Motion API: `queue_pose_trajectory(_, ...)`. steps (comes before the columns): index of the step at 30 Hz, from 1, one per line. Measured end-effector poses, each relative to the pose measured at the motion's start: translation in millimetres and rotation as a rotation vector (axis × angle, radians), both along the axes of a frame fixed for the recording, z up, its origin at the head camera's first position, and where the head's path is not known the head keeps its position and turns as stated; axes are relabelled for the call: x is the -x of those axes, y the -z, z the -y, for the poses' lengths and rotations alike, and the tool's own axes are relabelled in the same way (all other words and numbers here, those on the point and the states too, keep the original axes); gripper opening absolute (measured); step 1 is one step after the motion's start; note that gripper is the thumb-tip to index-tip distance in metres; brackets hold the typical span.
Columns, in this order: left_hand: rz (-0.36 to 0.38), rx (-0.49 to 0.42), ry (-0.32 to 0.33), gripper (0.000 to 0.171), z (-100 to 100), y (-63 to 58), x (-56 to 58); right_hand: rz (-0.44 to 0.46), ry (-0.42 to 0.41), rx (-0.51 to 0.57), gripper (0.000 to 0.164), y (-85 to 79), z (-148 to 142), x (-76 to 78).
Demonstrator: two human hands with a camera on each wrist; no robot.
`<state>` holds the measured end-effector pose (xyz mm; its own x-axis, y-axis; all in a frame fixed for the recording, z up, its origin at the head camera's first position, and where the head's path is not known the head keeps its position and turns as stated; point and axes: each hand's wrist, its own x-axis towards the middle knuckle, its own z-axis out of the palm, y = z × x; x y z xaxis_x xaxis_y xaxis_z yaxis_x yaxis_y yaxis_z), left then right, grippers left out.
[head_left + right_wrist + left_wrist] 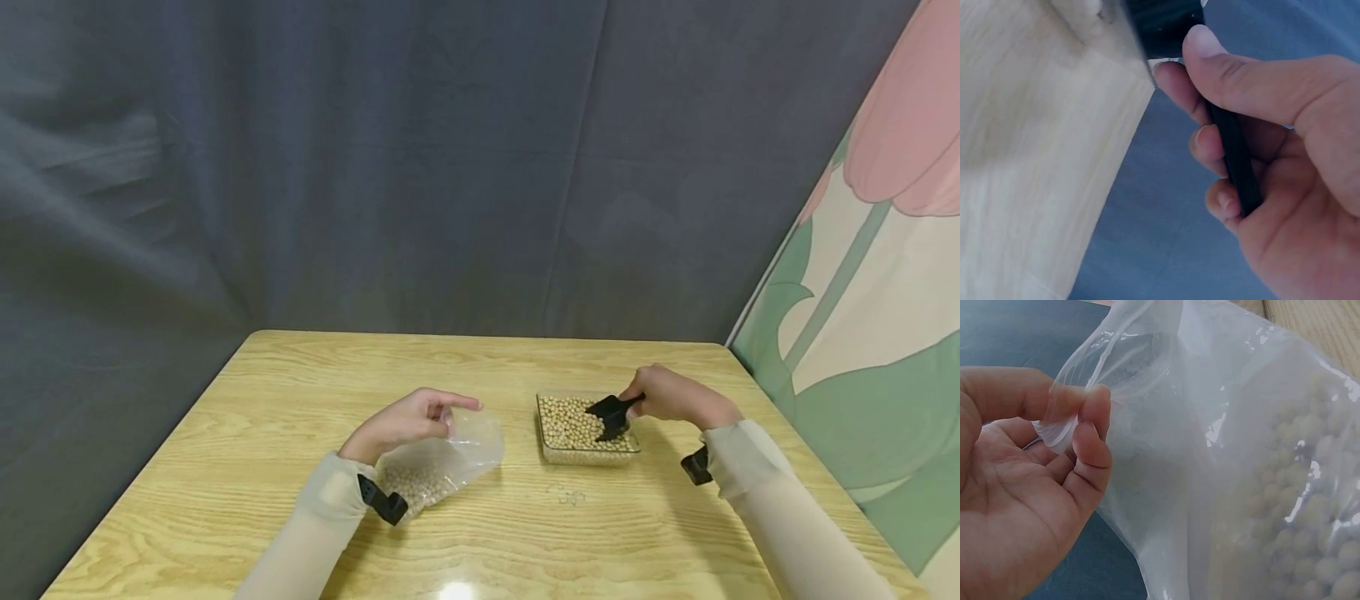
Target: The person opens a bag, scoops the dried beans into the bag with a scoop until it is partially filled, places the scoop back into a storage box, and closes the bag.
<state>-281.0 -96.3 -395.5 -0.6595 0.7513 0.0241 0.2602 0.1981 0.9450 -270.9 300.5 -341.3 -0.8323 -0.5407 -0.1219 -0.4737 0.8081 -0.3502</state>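
My left hand (pixel 408 422) pinches the edge of a clear plastic zip bag (pixel 477 442) between thumb and fingers. Pale round beans (pixel 1310 531) fill the lower part of the bag, which leans on the table. In the right wrist view, the fingers of my right hand (pixel 1285 137) curl around the handle of a small black scoop (pixel 1166 25). The head view has that scoop over a clear rectangular container (pixel 588 458) of yellowish beans (pixel 566 425), its blade overlapping them.
Both the bag and the container are on a light wooden table (pixel 315 375), the container to the right of the bag. A dark grey curtain (pixel 420 167) hangs behind the table. A floral cloth (pixel 885 350) borders the right side.
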Motion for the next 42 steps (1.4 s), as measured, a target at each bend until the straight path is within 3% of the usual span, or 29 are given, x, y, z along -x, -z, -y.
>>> queue_pose_trajectory(16,-0.002,0.005,-0.003,0.051,-1,0.6,-0.5,-0.108,-0.072,0.064,0.028,17.9,-12,3.4)
queue_pose_trajectory(34,0.003,0.003,0.008,0.05,-1,1.4,1.1,-0.013,-0.058,0.13,0.03,31.1,-11,10.2)
queue_pose_trajectory(42,0.004,0.002,0.008,0.051,-2,1.4,1.3,0.057,-0.008,0.144,0.034,38.5,-8,9.1)
